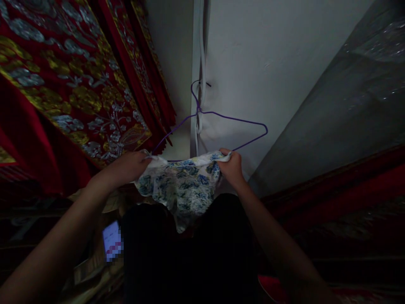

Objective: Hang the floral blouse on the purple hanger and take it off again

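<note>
A white garment with a blue and green floral print [185, 181] is stretched between my two hands, its lower part hanging over my dark-clothed lap. My left hand [134, 164] is closed on its top left corner. At the top right corner my right hand [231, 166] pinches the pale edge. Behind the garment a purple wire hanger [232, 118] hangs by its hook from a nail in the wall. The hanger's bottom bar runs partly out of sight behind the cloth, close to both hands. Whether the garment is attached to it I cannot tell.
Red cloth with gold and silver embroidery [91, 97] hangs at the left. A white cable [202, 55] runs down the wall corner. Clear plastic sheeting [344, 97] covers the right side, above red fabric [373, 190]. A lit phone [112, 238] lies at lower left.
</note>
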